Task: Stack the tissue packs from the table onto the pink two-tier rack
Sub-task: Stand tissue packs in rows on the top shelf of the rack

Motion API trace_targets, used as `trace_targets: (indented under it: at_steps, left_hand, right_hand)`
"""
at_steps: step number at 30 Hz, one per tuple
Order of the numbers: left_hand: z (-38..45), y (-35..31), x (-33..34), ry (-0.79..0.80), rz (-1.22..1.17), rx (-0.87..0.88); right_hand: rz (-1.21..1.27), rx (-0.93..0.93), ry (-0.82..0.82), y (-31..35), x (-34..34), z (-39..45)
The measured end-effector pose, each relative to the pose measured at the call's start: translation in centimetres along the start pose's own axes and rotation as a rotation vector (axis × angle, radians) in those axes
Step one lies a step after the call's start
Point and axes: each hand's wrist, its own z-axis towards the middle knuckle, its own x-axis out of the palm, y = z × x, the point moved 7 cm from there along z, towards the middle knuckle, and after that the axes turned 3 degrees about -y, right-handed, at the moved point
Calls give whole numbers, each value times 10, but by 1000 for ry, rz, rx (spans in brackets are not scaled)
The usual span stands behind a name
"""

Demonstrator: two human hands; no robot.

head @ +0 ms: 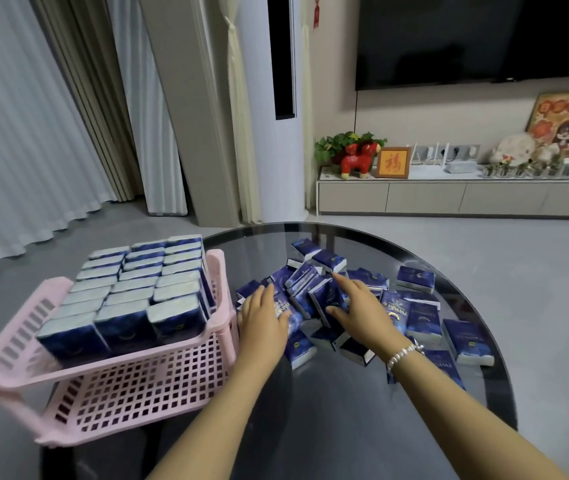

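Observation:
The pink two-tier rack (219,271) stands at the left edge of the round glass table (345,427). Its upper tier is packed with upright dark blue tissue packs (130,299) in three rows; the lower tier (144,396) is bare. A loose heap of several blue tissue packs (421,320) lies on the table to the right of the rack. My left hand (264,318) rests flat on packs at the heap's left side. My right hand (357,310) lies on the heap's middle, fingers spread, thumb against an upright pack (324,301). Whether either hand grips a pack is unclear.
The table's rim curves close behind the heap and to the right. Beyond it is grey floor, a low TV cabinet (449,195) with ornaments, a wall television (477,39), a white standing unit (276,109) and curtains (16,133) at the left.

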Motion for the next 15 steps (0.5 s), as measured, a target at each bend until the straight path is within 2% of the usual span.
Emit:
trace_targets:
  at_steps: [7, 15]
  left_hand:
    - [10, 5, 7, -3, 216, 35]
    - [6, -2, 13, 98, 263, 82]
  right_hand:
    - [-96, -38, 88, 0, 19, 18]
    - [-18, -1, -5, 1, 12, 7]
